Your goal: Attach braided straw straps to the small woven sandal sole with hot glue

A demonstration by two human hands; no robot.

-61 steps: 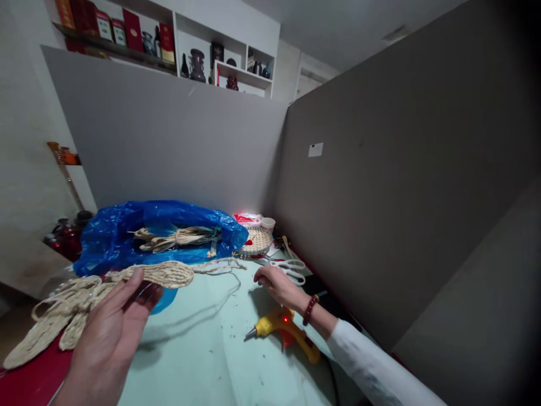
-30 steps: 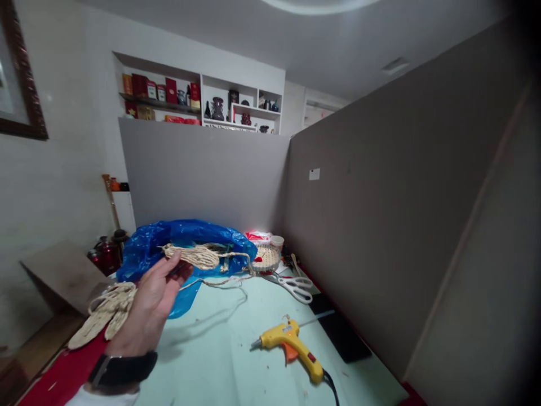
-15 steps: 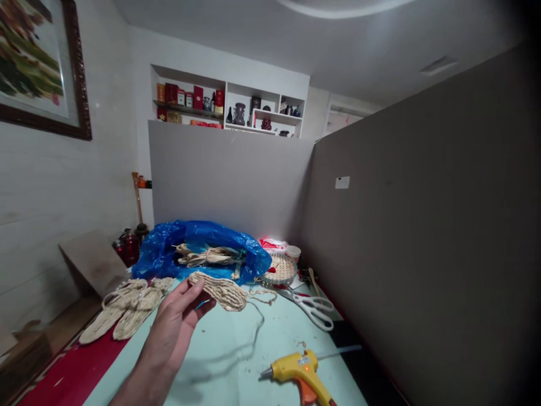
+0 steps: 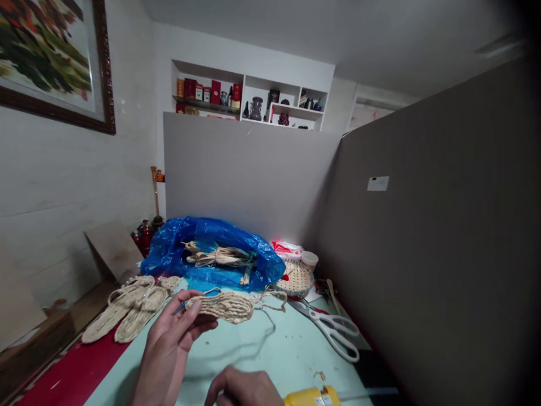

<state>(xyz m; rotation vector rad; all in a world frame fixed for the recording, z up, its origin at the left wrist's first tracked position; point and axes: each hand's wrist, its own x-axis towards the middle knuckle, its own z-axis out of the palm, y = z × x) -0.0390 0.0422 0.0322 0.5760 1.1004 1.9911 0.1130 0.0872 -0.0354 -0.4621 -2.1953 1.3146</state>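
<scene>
Straw sandal (image 4: 224, 307) | left hand (image 4: 169, 344) grasps | right hand (image 4: 243, 390) grip unclear | blue bag (image 4: 169, 254): straw (image 4: 220, 257)

Bare left grip (image 4: 177, 335), slim fingers (image 4: 182, 316), short pale nail, bare forearm, bare right grip (image 4: 243, 389), rounded knuckles

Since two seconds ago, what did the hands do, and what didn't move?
The right hand left the scissors, went out of sight, and now sits low beside the yellow glue gun; whether it grips it is unclear. The left hand kept its hold on the braided straw piece. The blue bag, straw sandals and scissors stayed put.
</scene>
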